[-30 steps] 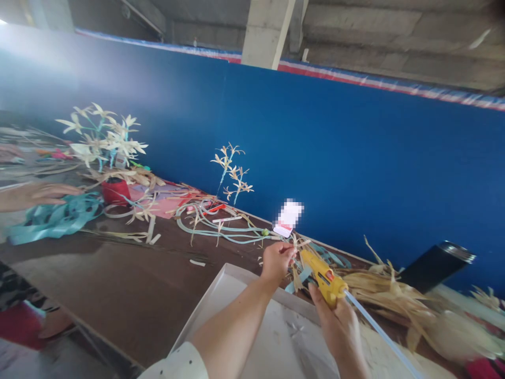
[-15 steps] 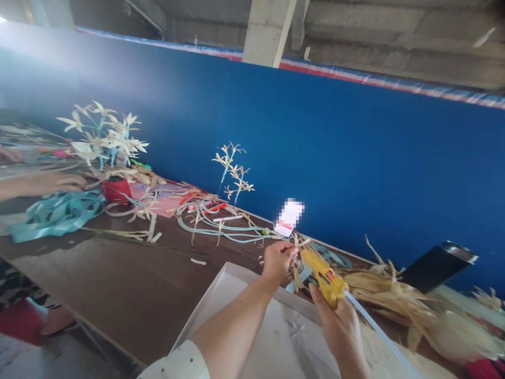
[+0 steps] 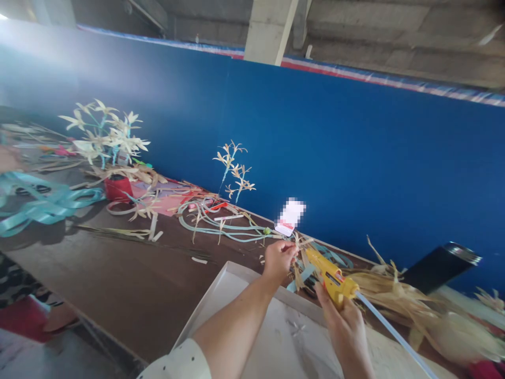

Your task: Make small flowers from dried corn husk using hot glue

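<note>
My right hand [image 3: 344, 321] grips a yellow glue gun [image 3: 328, 275] with a clear glue stick [image 3: 394, 337] trailing out its back. Its nozzle points up-left toward a small dried-leaf flower [image 3: 299, 245] that my left hand [image 3: 278, 259] pinches between its fingertips. Both hands hover over the far edge of a white tray [image 3: 221, 305] on the brown table [image 3: 118, 284].
A pile of dried husk strips [image 3: 398, 297] and a black cylinder [image 3: 440, 260] lie at the right. Finished straw flowers [image 3: 104, 134], a small sprig [image 3: 232, 168], a red pot [image 3: 117, 188], teal ribbon [image 3: 35, 202] and teal cord [image 3: 213, 229] are spread along the blue wall [image 3: 355, 158].
A co-worker's hand at the far left has pulled back out of sight, dragging the teal ribbon leftward. My right hand with the glue gun has shifted slightly right.
</note>
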